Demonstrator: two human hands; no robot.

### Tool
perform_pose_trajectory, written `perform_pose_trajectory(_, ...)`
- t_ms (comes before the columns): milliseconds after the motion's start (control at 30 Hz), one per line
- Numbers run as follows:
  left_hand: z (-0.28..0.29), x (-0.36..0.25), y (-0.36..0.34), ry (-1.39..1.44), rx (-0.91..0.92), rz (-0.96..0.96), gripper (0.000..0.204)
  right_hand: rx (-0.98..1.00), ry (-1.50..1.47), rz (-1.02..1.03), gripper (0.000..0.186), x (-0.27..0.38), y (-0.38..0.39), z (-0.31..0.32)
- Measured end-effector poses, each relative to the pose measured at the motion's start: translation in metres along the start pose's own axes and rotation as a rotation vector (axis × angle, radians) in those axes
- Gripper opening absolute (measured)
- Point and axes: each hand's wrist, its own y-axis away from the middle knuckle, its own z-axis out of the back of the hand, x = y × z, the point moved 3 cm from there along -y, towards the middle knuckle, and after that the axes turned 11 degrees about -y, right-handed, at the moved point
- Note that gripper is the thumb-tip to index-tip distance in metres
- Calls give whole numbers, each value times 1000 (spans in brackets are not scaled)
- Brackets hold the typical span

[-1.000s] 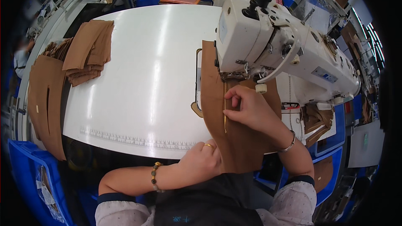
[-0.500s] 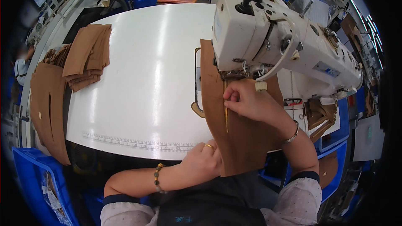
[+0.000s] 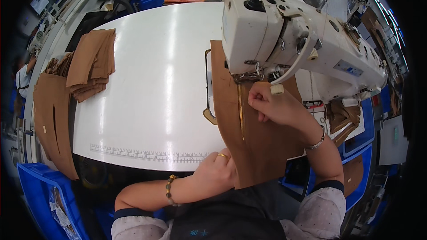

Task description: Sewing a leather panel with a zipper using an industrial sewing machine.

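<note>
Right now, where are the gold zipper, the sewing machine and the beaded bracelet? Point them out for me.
Gold zipper (image 3: 241, 111): head view, midway along its teeth.
Sewing machine (image 3: 324, 44): head view, its white arm casing.
Beaded bracelet (image 3: 168, 186): head view, its beads.

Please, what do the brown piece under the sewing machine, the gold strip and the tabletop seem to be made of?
Brown piece: probably matt cloth, since it bends softly without shine.
Gold strip: perhaps metal, zipper-like, given its bright glint; coated plastic is possible.
Tabletop: hard, glossy white surface, maybe laminate, since light reflects in bright streaks.
</note>
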Motion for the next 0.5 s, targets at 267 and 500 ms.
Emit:
perform_pose_trajectory(267, -2, 0, 6, -32, 67, -26, 32, 34, 475, 31, 7, 15, 30, 24)
perform_pose_trajectory(500, 4, -7, -9, -56, 83, -45, 25, -81, 480, 568, 40, -9, 90, -24)
